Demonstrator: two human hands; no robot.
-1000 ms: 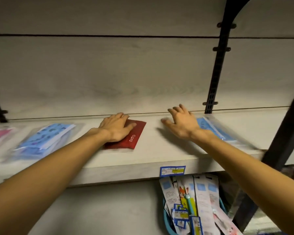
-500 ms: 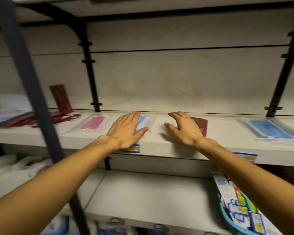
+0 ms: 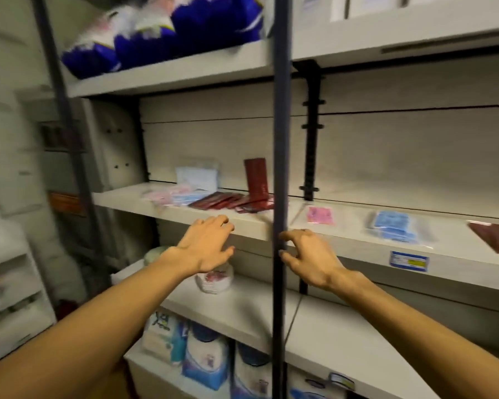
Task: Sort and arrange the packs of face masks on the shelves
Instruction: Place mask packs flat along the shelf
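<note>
Upright post hides right hand fingertips

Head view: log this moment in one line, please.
left hand: empty, off shelf | right hand: empty | red packs: piled left | pink pack, blue pack: flat

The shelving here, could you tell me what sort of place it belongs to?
Probably a shop, or its stockroom: a price label on the shelf edge, flat mask packs laid out in a row, and packaged goods on the bottom shelf.

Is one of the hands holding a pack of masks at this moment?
No, the left hand and the right hand hover with nothing in them.
</note>
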